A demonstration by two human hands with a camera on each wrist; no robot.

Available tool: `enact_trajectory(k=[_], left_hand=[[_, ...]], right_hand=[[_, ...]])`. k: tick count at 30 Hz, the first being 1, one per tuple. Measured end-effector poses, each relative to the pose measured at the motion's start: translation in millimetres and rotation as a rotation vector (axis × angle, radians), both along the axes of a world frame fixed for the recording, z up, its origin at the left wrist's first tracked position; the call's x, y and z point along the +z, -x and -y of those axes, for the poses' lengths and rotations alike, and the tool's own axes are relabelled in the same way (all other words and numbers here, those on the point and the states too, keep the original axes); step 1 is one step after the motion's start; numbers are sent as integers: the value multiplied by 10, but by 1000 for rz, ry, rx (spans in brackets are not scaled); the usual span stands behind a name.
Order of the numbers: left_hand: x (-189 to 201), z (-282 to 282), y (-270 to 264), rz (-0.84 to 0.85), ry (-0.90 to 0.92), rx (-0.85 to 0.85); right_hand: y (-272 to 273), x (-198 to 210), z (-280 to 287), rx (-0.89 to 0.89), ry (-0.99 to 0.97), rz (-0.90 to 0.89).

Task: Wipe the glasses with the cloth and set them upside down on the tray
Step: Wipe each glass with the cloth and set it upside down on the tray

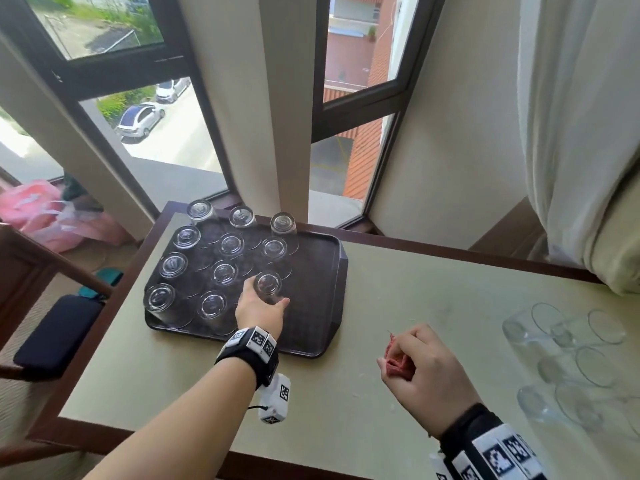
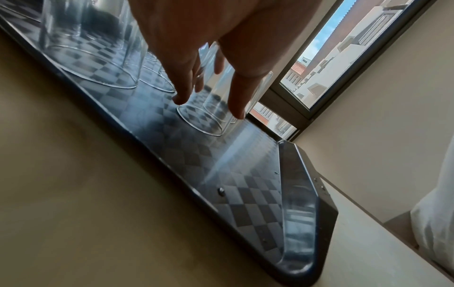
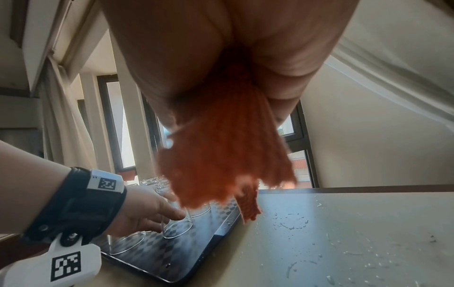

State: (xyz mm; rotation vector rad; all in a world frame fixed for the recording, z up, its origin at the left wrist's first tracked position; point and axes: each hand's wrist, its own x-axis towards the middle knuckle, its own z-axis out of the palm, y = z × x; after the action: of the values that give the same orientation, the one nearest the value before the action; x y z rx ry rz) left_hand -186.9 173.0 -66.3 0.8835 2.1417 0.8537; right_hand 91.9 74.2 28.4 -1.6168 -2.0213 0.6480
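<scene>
My left hand point(image 1: 258, 308) grips a clear glass point(image 1: 267, 287) turned upside down at the near right of the rows on the dark checkered tray point(image 1: 311, 306). In the left wrist view the fingers point(image 2: 238, 110) straddle the glass point(image 2: 216, 116), whose rim meets the tray floor point(image 2: 245, 174). Several other glasses point(image 1: 225, 271) stand inverted in rows to the left. My right hand point(image 1: 415, 365) hovers over the table and holds a bunched red cloth point(image 1: 398, 362). The cloth point(image 3: 226, 155) hangs below the fist in the right wrist view.
Several clear glasses point(image 1: 571, 362) are clustered on the table at the far right. Water droplets point(image 3: 290, 223) speckle the beige tabletop point(image 1: 381, 427) near the tray's right edge. The tray's right third is bare. A window and curtain stand behind, and a dark chair point(image 1: 55, 337) stands at the left.
</scene>
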Motion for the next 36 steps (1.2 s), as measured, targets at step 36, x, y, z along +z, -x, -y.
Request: enact_trajectory(k=[36], left_hand=[[908, 668, -1943, -213, -587, -616]], right_hand=[[-1490, 500, 528, -191, -243, -88]])
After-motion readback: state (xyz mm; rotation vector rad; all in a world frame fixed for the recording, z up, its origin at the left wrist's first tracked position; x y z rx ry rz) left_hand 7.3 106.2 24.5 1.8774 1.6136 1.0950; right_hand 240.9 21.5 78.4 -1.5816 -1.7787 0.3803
